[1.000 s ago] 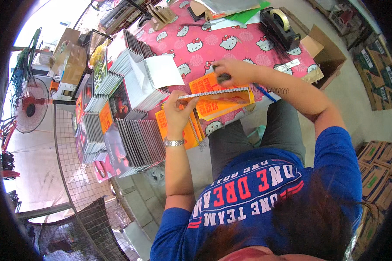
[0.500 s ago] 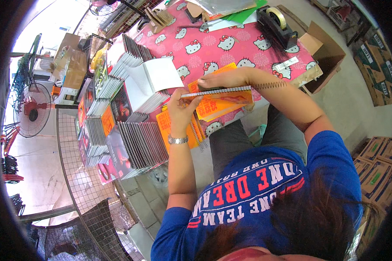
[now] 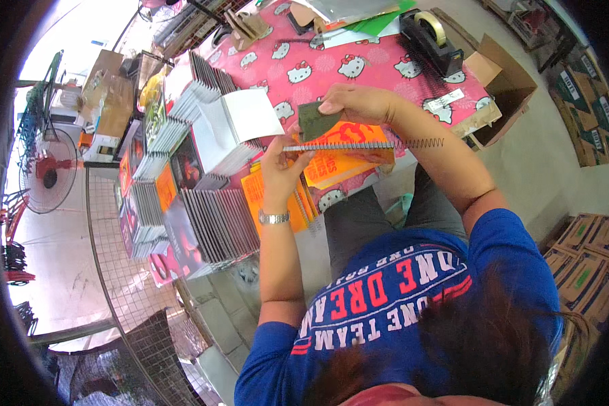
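I have the worktop (image 3: pixel 369 68) spread widest on my feed, under a pink cloth printed with white cat faces. Along its left side I see stacked black-spined notebooks (image 3: pixel 230 223), and behind them an open notebook (image 3: pixel 254 114) with blank white pages. An open cardboard box (image 3: pixel 511 88) sits beyond the far right corner. The orange notebook (image 3: pixel 345 162) is held near the worktop's front edge, its spine level across my view. A black tape dispenser (image 3: pixel 440 51) stands well behind it on the right. More orange notebooks (image 3: pixel 254 199) lie beside the left wrist. On my left hand (image 3: pixel 281 159), thumb and fingers are pinched on the left end of that spine; on my right hand (image 3: pixel 358 105), they grip a dark green piece (image 3: pixel 316 122) just above the orange pages. I cannot tell its material. A thin wire coil (image 3: pixel 419 143) trails rightward from the spine, crossing the right forearm in view.
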